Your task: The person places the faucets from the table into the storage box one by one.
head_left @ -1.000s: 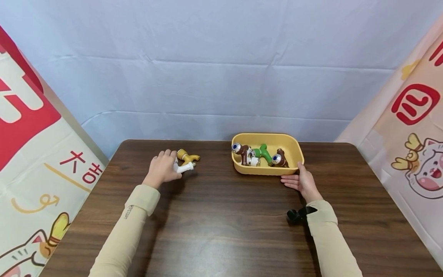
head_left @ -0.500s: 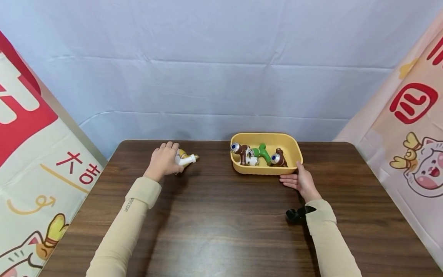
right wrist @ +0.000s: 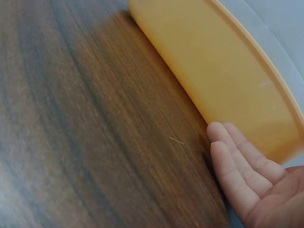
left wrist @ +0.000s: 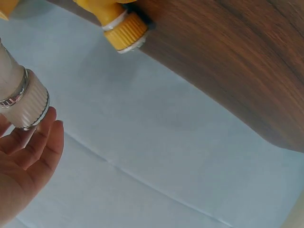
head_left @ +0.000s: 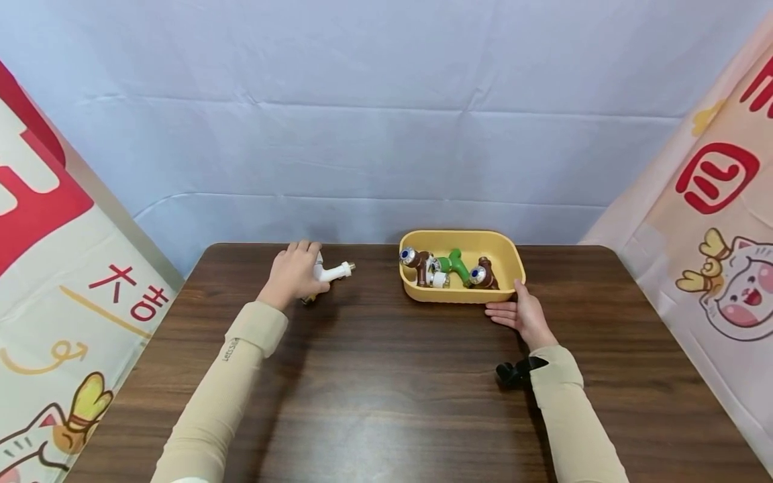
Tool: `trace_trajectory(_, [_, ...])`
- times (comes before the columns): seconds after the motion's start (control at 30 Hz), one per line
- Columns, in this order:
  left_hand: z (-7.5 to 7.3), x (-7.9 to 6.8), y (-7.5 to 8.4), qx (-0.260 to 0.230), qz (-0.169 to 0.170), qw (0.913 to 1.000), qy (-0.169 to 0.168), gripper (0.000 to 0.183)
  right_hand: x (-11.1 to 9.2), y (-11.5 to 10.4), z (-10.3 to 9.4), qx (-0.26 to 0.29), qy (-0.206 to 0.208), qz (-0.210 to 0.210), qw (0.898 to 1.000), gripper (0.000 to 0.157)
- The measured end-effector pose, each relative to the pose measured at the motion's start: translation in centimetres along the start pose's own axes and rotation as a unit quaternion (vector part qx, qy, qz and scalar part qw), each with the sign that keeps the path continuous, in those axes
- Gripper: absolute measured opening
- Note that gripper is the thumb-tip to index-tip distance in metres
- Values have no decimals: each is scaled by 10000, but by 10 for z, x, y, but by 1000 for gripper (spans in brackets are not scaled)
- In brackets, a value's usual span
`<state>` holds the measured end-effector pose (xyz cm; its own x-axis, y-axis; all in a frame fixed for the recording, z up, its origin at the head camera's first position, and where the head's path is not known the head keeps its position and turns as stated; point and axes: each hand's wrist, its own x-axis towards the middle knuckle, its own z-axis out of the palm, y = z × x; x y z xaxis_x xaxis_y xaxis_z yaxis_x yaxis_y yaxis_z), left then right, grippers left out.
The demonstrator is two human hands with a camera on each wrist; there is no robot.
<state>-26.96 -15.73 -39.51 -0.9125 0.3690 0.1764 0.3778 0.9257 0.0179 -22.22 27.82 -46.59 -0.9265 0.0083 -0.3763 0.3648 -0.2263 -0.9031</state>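
My left hand point(head_left: 294, 274) grips a white faucet point(head_left: 334, 272) above the table's left part; its ribbed end point(left wrist: 33, 102) shows by the fingers in the left wrist view. A yellow faucet point(left wrist: 126, 31) lies on the table under that hand, mostly hidden in the head view. At the near right corner of a yellow basin point(head_left: 461, 296), my right hand point(head_left: 524, 315) has its thumb at the rim and its fairly straight fingers point(right wrist: 232, 173) against the outer wall. Inside lie a green faucet point(head_left: 457, 267), brown faucets point(head_left: 485, 274) and a white ribbed piece point(head_left: 439, 280).
The dark wooden table point(head_left: 374, 376) ends at a back edge close behind the basin, against a pale cloth backdrop point(head_left: 338, 134). Printed banners point(head_left: 733, 255) hang at both sides. A black strap piece point(head_left: 513, 374) is on the right wrist.
The left hand has lifted the white faucet and moved slightly right and away, now covering most of the yellow faucet. The right hand stays at the basin's corner.
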Motion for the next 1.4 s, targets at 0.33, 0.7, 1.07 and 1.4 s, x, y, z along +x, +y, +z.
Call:
trace_trajectory(0.33, [0, 12, 13, -25, 161, 9998, 74, 75, 1, 2, 1, -70, 100, -8, 9999, 67])
trace_trajectory(0.7, [-2, 25, 32, -146, 135, 9998, 69, 71, 4, 2, 1, -127, 215, 70, 9997, 68])
trace_trajectory(1.07, [-8, 41, 49, -107, 270, 9996, 38, 70, 6, 5, 2, -185, 212, 62, 9996, 69])
trace_trajectory(1.4, [-11, 58, 68, -303, 374, 9988, 93, 79, 4, 2, 1, -119, 231, 63, 9996, 69])
